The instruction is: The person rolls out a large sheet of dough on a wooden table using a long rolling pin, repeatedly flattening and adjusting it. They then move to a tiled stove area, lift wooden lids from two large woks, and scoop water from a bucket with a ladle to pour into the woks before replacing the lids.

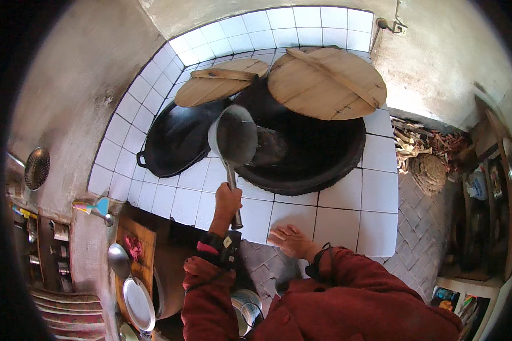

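Note:
My left hand (227, 206) grips the handle of a grey metal ladle (235, 135), its deep bowl held over the gap between two dark woks. The larger wok (320, 149) is set into the tiled stove to the right; the ladle hides part of its left rim. To the left lies the smaller wok (179, 140), with a loop handle at its near side. My right hand (293, 240) rests with fingers spread on the white tiles (337, 226) at the stove's front edge, holding nothing.
Round wooden lids, one big (324, 81) and one smaller (222, 81), lean at the back of the woks. At lower left are a cutting board (143, 223), a metal spoon (119, 261) and a white plate (139, 304). A bucket (246, 304) stands below. Dry husks (409, 145) lie right.

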`<state>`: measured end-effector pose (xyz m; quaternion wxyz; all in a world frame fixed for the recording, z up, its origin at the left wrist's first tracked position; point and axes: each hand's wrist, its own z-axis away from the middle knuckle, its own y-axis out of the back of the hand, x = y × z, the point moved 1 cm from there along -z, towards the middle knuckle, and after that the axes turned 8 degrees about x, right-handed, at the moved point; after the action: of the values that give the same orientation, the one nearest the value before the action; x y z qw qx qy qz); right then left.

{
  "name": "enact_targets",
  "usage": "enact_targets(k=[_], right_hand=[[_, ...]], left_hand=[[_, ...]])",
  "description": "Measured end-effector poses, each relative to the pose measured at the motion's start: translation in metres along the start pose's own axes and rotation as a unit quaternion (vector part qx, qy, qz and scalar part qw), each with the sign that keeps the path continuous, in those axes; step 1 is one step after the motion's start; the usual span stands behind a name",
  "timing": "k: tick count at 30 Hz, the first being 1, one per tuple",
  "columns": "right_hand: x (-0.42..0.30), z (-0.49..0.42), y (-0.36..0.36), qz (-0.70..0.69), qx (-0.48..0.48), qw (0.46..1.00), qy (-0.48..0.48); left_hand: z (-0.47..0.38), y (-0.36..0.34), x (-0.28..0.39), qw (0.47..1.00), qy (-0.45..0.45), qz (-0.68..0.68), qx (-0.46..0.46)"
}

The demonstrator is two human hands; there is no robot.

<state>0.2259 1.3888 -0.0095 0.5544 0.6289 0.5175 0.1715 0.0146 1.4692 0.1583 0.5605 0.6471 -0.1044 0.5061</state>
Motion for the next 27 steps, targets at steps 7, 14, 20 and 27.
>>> enact_targets(k=[7, 14, 20, 27], right_hand=[[0.0, -0.001, 0.002, -0.039, -0.002, 0.999, -0.006], [-0.002, -0.006, 0.007, -0.046, -0.025, 0.999, -0.008], [-0.002, -0.006, 0.005, -0.021, -0.04, 0.999, -0.004], [-0.006, -0.008, 0.009, -0.009, -0.069, 0.997, -0.018]], left_hand=[[-0.023, 0.001, 0.006, 0.878, -0.372, -0.174, 0.246], [0.013, -0.03, -0.027, 0.988, -0.145, 0.025, 0.038], [0.069, -0.002, -0.061, 0.881, 0.197, 0.428, -0.054], [0.162, 0.064, -0.136, 0.839, 0.266, 0.474, 0.029]])
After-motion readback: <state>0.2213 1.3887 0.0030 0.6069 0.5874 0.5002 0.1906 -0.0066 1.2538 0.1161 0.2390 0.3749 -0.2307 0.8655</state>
